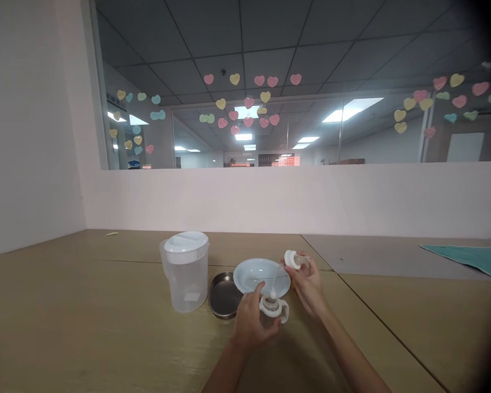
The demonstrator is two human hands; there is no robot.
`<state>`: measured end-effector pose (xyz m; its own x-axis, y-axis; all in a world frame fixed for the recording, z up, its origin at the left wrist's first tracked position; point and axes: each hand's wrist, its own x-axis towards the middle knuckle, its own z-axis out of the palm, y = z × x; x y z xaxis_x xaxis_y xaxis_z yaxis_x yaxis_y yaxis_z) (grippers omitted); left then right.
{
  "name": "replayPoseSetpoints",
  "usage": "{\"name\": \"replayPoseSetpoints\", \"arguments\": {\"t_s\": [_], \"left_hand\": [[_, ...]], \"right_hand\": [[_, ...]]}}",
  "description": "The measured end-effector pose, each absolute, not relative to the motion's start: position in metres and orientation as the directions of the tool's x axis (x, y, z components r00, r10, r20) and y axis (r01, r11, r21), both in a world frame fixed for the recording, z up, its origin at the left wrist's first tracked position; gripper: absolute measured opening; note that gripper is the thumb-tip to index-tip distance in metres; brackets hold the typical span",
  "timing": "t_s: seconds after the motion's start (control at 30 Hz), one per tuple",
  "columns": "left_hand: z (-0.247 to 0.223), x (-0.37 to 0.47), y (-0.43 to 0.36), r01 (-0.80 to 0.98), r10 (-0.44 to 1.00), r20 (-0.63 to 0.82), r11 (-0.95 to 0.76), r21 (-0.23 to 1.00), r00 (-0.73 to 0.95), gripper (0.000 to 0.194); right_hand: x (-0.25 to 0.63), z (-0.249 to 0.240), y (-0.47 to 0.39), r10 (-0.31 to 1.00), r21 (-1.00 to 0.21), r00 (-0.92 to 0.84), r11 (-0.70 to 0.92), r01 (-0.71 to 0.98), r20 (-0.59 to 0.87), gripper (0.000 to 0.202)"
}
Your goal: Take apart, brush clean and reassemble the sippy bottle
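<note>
My left hand [249, 319] is wrapped around a small baby bottle [271, 307] with a white collar and a looped side handle. Its mouth is uncovered and faces up. Above and to the right, my right hand [309, 281] grips the bottle's white nipple cap [292, 260], tilted on its side with the clear nipple pointing right. A thin pale straw [275, 281] runs from the cap down to the bottle's mouth, with a whitish end there. Directly behind the bottle sits a pale blue-white bowl [241, 278], which seems to hold some clear liquid.
Left of the bowl are a shallow metal tray [223, 297] and a lidded clear plastic pitcher [188, 278]. A teal cloth [474, 259] lies at the far right of the wooden table [106, 322]. A wall with a window [270, 199] stands behind.
</note>
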<state>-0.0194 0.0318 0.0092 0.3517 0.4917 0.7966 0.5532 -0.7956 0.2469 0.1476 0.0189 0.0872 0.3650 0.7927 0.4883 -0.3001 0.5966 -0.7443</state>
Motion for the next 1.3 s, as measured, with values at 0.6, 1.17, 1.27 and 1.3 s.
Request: {"name": "replayPoseSetpoints", "arguments": {"t_s": [0.6,1.17,1.27,1.3], "left_hand": [[0.016,-0.02,0.029,0.56,0.48,0.794,-0.799,0.22,0.373,0.068],[0.017,-0.021,0.028,0.559,0.456,0.802,-0.807,0.191,0.386,0.066],[0.016,-0.021,0.028,0.558,0.451,0.806,-0.809,0.186,0.384,0.066],[0.015,-0.021,0.029,0.561,0.456,0.803,-0.806,0.189,0.383,0.066]], "right_hand": [[0.155,0.034,0.082,0.629,-0.768,0.458,0.595,0.236,0.628,0.04],[0.155,0.027,0.074,0.792,-0.708,0.139,0.433,0.559,0.594,0.033],[0.154,0.028,0.075,0.787,-0.74,0.193,0.423,0.523,0.586,0.032],[0.154,0.029,0.076,0.784,-0.759,0.217,0.428,0.491,0.582,0.033]]}}
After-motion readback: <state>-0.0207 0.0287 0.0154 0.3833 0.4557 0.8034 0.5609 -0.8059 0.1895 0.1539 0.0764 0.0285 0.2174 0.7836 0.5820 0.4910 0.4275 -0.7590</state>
